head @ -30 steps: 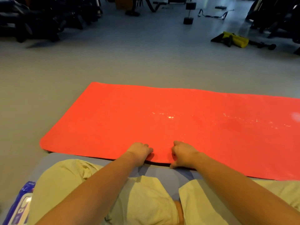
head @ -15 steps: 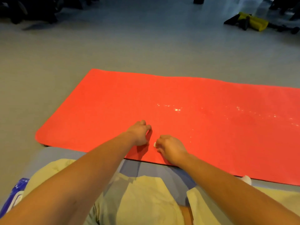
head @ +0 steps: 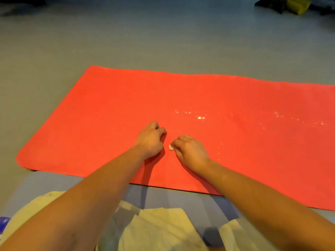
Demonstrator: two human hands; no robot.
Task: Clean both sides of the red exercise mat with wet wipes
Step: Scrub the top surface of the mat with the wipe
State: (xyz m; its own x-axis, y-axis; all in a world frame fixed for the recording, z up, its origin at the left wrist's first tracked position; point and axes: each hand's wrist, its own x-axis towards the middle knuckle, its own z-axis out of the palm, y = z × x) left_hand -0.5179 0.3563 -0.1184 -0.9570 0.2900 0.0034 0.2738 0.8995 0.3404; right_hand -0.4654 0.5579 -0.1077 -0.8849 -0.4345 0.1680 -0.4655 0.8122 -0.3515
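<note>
The red exercise mat (head: 112, 113) lies flat on the floor, with wet glints right of its middle. Both my hands are on it, a little in from the near edge. My right hand (head: 190, 151) has its fingers curled round a small white wet wipe (head: 171, 147), of which only a corner shows at the fingertips, pressed to the mat. Just left of it, my left hand (head: 151, 140) rests knuckles-up with its fingers curled; nothing shows in it.
A blue-grey mat (head: 54, 180) lies under the red mat's near edge, and my knees in pale shorts (head: 159, 227) are on it. A blue wipe pack (head: 4, 221) peeks in at the lower left. A yellow and black item (head: 290, 4) lies on the grey floor at the far right.
Both hands have left the mat's near edge and moved farther onto its surface. A white wipe corner now shows at my right fingertips. My view has tilted down.
</note>
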